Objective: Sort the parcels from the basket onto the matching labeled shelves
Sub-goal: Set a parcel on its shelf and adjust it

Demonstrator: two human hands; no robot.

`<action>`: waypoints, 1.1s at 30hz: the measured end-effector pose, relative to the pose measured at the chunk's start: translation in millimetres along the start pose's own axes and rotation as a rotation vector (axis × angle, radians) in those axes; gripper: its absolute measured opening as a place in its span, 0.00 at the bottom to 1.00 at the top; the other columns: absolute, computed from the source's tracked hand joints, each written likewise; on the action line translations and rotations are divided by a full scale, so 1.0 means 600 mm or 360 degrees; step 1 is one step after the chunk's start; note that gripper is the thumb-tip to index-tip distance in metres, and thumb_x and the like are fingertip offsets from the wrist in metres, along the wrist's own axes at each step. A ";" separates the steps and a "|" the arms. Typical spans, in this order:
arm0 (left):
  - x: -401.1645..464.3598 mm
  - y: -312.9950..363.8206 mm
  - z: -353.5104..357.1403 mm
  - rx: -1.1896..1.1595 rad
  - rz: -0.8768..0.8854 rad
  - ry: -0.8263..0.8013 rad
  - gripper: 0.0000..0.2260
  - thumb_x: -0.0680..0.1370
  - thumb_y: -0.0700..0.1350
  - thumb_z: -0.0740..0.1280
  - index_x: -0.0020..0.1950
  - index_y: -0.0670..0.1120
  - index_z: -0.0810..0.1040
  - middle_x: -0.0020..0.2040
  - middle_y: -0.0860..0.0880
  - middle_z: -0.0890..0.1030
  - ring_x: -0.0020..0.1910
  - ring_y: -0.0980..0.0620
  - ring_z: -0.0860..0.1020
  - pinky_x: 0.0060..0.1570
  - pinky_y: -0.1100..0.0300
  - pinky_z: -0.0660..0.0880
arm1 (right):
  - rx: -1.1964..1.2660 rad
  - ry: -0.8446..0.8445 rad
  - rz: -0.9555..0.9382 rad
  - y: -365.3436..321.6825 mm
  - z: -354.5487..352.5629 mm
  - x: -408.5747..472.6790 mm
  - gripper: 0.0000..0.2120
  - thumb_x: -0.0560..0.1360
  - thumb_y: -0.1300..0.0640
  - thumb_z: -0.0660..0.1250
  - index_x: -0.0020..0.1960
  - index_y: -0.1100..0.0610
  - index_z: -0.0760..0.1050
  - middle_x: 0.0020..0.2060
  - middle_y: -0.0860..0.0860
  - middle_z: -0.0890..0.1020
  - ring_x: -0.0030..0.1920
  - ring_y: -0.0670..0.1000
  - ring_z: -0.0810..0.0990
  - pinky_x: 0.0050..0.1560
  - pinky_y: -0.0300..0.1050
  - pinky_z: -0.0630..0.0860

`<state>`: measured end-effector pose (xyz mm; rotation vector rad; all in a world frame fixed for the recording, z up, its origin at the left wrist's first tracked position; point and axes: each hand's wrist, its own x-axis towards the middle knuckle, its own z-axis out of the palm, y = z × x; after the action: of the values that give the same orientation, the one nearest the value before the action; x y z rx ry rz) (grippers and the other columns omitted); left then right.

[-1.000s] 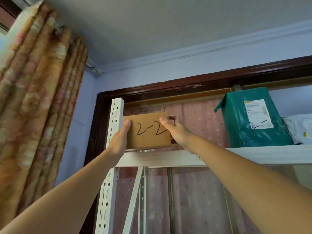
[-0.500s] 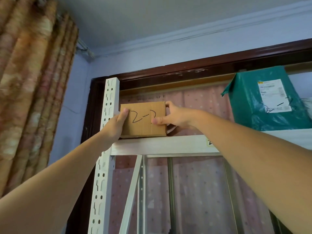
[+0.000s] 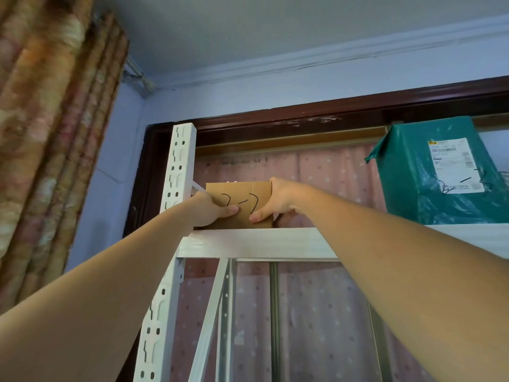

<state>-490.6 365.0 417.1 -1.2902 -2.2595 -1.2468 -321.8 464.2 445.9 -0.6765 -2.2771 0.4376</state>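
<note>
On the top shelf (image 3: 256,242) — both hands' fingers (image 3: 230,210) pinch the cardboard box (image 3: 242,201).

I count two parcels up here: one cardboard box (image 3: 239,201), one green bag parcel (image 3: 429,172); two hands.

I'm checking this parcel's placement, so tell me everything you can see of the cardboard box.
The cardboard box is small, plain brown corrugated card with "2-2" handwritten in black on its front. It stands upright at the left end of the top shelf, beside the white post. The left hand grips its left side and the right hand its right, thumbs on the front.
</note>
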 end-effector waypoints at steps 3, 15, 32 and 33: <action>0.021 0.002 0.015 0.0152 0.0102 -0.0033 0.36 0.75 0.68 0.68 0.72 0.42 0.73 0.64 0.43 0.79 0.61 0.42 0.78 0.65 0.49 0.75 | -0.0194 -0.0009 0.0064 0.002 0.005 0.016 0.36 0.60 0.51 0.86 0.62 0.62 0.74 0.50 0.60 0.85 0.43 0.59 0.87 0.37 0.49 0.84; 0.074 0.022 0.059 0.0374 0.0021 -0.0218 0.55 0.78 0.61 0.70 0.80 0.40 0.31 0.81 0.36 0.57 0.77 0.35 0.64 0.72 0.48 0.67 | -0.0775 0.0023 0.0211 0.022 0.004 0.053 0.48 0.68 0.41 0.80 0.74 0.65 0.61 0.60 0.60 0.81 0.38 0.54 0.78 0.35 0.46 0.74; 0.094 0.013 0.072 0.0464 0.0077 -0.0302 0.46 0.82 0.56 0.65 0.81 0.35 0.36 0.80 0.36 0.59 0.74 0.37 0.68 0.66 0.52 0.70 | -0.0735 -0.0117 0.0288 0.050 0.014 0.078 0.42 0.70 0.48 0.80 0.74 0.64 0.63 0.57 0.58 0.83 0.51 0.57 0.85 0.55 0.55 0.83; 0.092 0.014 0.070 0.0440 0.0071 -0.0285 0.46 0.82 0.56 0.65 0.81 0.35 0.37 0.79 0.36 0.61 0.73 0.38 0.69 0.65 0.52 0.71 | -0.0741 -0.0140 0.0273 0.049 0.012 0.074 0.39 0.69 0.46 0.80 0.70 0.64 0.69 0.58 0.59 0.83 0.55 0.58 0.84 0.59 0.57 0.81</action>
<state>-508.1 431.8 428.4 -1.3829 -2.4046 -0.7961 -343.7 512.9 450.4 -1.1072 -2.4359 0.0071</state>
